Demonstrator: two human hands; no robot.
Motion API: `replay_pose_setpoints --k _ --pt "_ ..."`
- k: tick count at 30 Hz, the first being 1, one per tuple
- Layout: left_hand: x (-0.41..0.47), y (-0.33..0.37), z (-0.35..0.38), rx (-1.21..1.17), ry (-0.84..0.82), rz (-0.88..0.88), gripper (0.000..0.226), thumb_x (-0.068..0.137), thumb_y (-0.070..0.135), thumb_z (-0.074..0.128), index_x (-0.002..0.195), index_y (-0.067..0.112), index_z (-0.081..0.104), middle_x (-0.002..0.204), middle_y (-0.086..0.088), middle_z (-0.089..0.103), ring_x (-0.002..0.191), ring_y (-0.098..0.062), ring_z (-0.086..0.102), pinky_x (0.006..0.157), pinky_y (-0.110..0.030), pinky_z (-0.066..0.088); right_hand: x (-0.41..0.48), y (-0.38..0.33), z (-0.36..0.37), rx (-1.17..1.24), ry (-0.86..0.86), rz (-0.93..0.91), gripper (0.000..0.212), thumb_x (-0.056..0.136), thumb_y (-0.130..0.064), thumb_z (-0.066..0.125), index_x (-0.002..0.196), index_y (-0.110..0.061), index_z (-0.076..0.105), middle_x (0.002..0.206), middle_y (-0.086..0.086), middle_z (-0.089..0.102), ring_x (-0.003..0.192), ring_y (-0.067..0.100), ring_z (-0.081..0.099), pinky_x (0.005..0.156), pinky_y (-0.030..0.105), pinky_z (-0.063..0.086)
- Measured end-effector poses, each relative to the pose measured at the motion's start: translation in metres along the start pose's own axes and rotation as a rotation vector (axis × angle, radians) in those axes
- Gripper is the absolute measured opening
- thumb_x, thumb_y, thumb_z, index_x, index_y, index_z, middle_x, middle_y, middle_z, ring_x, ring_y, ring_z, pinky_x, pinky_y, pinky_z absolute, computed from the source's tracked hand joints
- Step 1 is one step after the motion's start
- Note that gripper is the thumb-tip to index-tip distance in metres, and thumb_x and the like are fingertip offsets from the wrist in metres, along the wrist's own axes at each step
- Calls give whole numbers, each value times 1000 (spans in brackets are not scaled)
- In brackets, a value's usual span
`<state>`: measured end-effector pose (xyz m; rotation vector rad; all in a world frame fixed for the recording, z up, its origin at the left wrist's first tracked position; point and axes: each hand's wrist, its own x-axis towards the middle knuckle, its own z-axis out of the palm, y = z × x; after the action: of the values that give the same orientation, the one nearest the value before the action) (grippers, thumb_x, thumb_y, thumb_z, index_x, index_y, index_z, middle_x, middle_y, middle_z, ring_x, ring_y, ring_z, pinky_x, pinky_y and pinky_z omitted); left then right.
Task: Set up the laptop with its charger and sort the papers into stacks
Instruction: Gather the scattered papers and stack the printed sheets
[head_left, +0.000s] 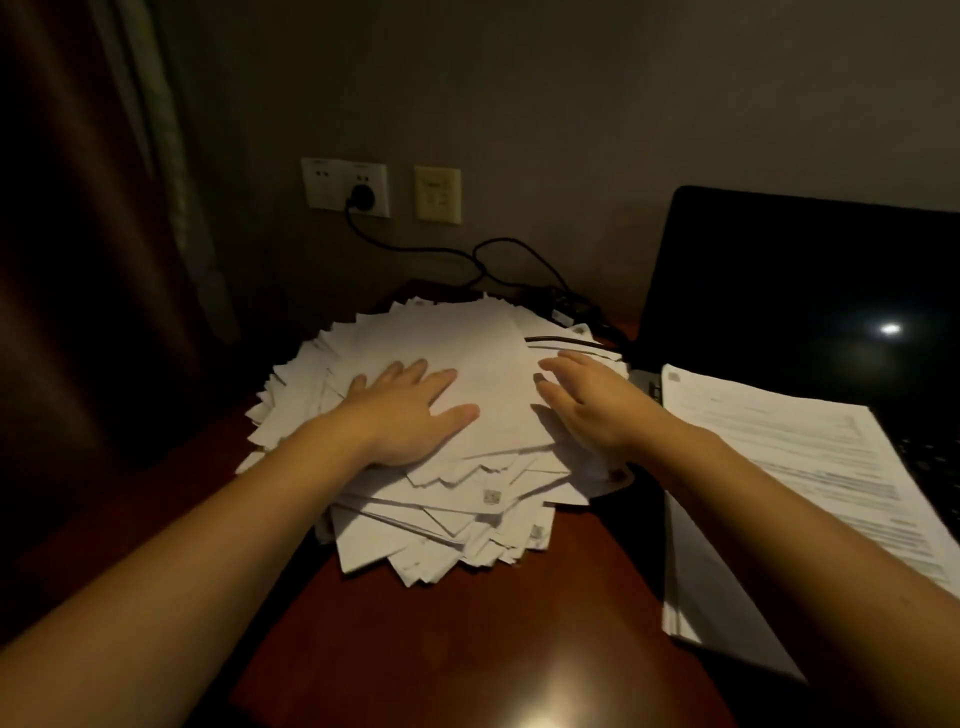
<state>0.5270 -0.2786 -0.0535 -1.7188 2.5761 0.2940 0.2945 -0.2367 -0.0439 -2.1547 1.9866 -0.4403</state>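
Plug (361, 197) seated in wall socket (322, 182), charger cable (415, 248) trailing right toward the table (519, 649). Left hand (410, 410) lies flat on the messy paper pile (467, 519), fingers (436, 376) straight, gripping nothing. Right hand (592, 405) I read as at the pile's right edge (contact unclear), fingers loosely extended, holding nothing. Neat stack (779, 457) rests partly over the open laptop (779, 291), far right.

The glossy reddish-brown wooden table (519, 649) carries a loose fanned pile of white paper sheets (467, 499), an open black laptop (779, 291) at its right, and a black charger brick (563, 306) at the far edge.
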Motion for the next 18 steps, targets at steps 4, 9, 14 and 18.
replay_pose_setpoints --k 4,9,14,18 --pt "-30 -4 3 22 13 -17 78 91 80 17 159 42 6 169 4 2 155 -23 3 122 -52 7 -3 -18 9 29 -101 42 42 104 -46 38 129 -15 52 133 9 56 116 26 53 96 39 42" --pt "-65 0 1 91 123 -7 73 90 80 27 153 42 25 159 4 31 142 -22 31 113 -45 28 -36 -42 11 -116 -100 73 48 99 -59 40 130 -23 50 122 3 60 98 19 56 78 30 43" --pt "-56 -14 -1 15 80 -31 82 85 86 25 155 48 10 166 -1 16 152 -26 13 120 -53 12 -44 -41 2 -82 -19 94 67 88 -72 46 139 -29 47 127 3 61 107 19 59 88 36 53" --pt "-67 -9 1 30 -64 -62 88 83 89 20 157 48 -4 169 -4 -3 155 -30 0 122 -56 6 -44 -39 9 -85 -134 122 86 85 -80 37 152 -30 25 151 7 39 133 28 42 104 43 41"
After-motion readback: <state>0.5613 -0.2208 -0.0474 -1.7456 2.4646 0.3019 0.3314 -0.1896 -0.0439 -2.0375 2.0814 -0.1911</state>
